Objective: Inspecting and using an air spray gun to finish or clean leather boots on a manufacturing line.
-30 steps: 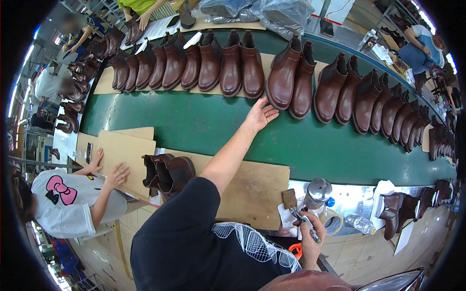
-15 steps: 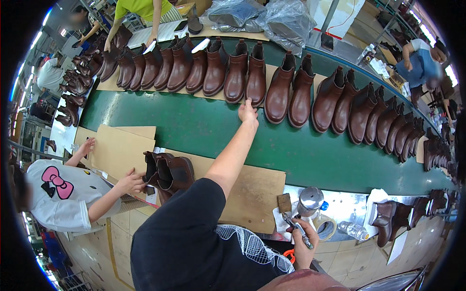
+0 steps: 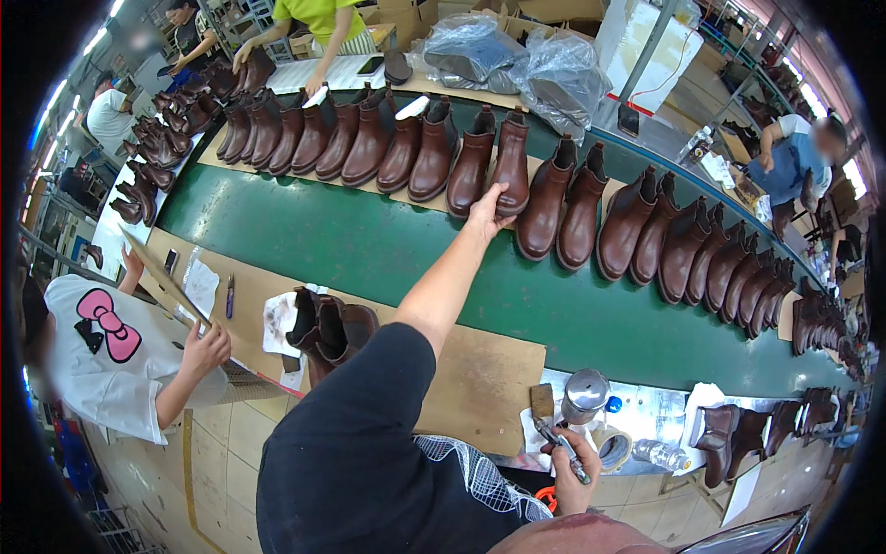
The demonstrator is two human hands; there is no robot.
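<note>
A long row of brown ankle boots stands on cardboard on the green work surface (image 3: 369, 249). My left hand (image 3: 491, 210) reaches out and is closed around the toe of one brown boot (image 3: 510, 164) mid-row. The boot's mate (image 3: 471, 171) stands just left of it. Low on the right, my right hand (image 3: 576, 469) is closed around a slim tool (image 3: 569, 451) with a silver and dark handle. A brown block (image 3: 542, 401) is at the tool's far end; I cannot tell whether they are joined.
A metal can (image 3: 586, 395), tape roll (image 3: 613, 447) and plastic bottle (image 3: 660, 453) stand near my right hand. Two dark boots (image 3: 332, 328) sit on cardboard (image 3: 489, 369) left of my arm. A co-worker in white (image 3: 120, 351) holds a cardboard sheet (image 3: 166, 277); others work beyond the row.
My left hand has gone from touching the boot's toe to gripping it. The co-worker at left has lifted the cardboard sheet upright, uncovering a cloth and a pen-like tool.
</note>
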